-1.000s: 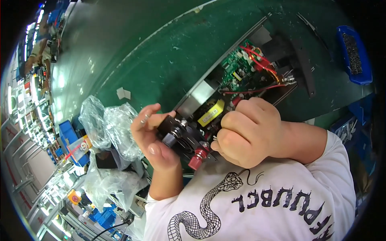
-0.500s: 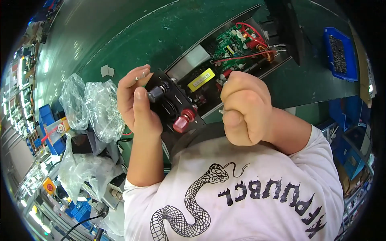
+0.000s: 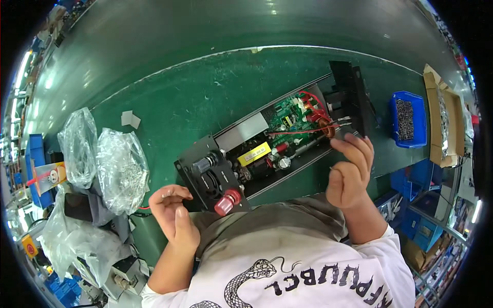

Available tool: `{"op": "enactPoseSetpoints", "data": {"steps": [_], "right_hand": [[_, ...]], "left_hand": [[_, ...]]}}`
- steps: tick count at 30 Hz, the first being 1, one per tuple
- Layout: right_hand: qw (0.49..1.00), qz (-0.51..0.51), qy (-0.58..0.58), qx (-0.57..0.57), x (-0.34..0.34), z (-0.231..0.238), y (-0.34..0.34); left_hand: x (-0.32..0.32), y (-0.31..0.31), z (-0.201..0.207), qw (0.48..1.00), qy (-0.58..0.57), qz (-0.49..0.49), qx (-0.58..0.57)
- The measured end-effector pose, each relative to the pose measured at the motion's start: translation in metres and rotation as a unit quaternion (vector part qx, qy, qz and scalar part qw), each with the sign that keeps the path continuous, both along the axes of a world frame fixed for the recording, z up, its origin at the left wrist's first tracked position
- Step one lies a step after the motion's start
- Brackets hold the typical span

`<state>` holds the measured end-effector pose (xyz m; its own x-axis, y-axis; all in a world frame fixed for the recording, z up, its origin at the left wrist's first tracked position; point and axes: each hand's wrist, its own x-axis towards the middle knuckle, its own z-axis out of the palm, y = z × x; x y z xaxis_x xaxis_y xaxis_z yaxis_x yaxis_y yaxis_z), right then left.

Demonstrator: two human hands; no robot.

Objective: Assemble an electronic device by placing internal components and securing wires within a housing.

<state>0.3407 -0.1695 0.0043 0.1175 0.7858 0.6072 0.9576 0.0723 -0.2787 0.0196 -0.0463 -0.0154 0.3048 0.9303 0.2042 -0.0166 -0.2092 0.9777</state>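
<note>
A long black metal case (image 3: 303, 173) lies open on the green bench, a green circuit board (image 3: 287, 115), a yellow-wrapped block (image 3: 254, 153) and red wires inside it. Its near-left end panel (image 3: 213, 174) carries a black terminal knob (image 3: 205, 163) and a red terminal knob (image 3: 227, 202). My left hand (image 3: 177, 218) is beside this panel, fingers bent and thumb apart; a small shiny speck shows on a finger. By the case's right end, my right hand (image 3: 352, 174) has its fingers half bent and thumb apart, close to loose wire ends (image 3: 343, 122). Its palm is partly hidden.
A blue bin (image 3: 423, 123) of small dark screws stands at right, beside a cardboard box (image 3: 454, 123). Clear plastic bags (image 3: 120, 169) of parts lie at left near small white squares (image 3: 130, 119). A black end plate (image 3: 352, 95) rises at the case's far right end.
Both hands have moved lower in the view and apart. My right hand has loosened from a closed pinch, and my left has come away from the terminal panel. The view has shifted.
</note>
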Motion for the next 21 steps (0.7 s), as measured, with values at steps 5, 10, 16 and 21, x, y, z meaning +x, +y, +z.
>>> {"op": "enactPoseSetpoints", "data": {"steps": [5, 10, 16, 21], "right_hand": [[0.998, 0.006, 0.058, -0.038, 0.006, -0.006, 0.010], [0.991, 0.068, 0.118, -0.017, 0.011, -0.008, 0.005], [0.985, 0.086, 0.148, -0.032, 0.007, -0.009, 0.004], [0.984, 0.092, 0.142, -0.048, 0.010, -0.004, -0.001]], "left_hand": [[0.026, -0.001, 0.022, 0.960, -0.112, 0.010, -0.258], [0.016, 0.006, 0.014, 0.980, -0.016, -0.008, -0.196], [0.001, -0.002, 0.010, 0.982, 0.057, 0.041, -0.174], [0.003, 0.004, 0.018, 0.971, 0.038, 0.038, -0.232]]}}
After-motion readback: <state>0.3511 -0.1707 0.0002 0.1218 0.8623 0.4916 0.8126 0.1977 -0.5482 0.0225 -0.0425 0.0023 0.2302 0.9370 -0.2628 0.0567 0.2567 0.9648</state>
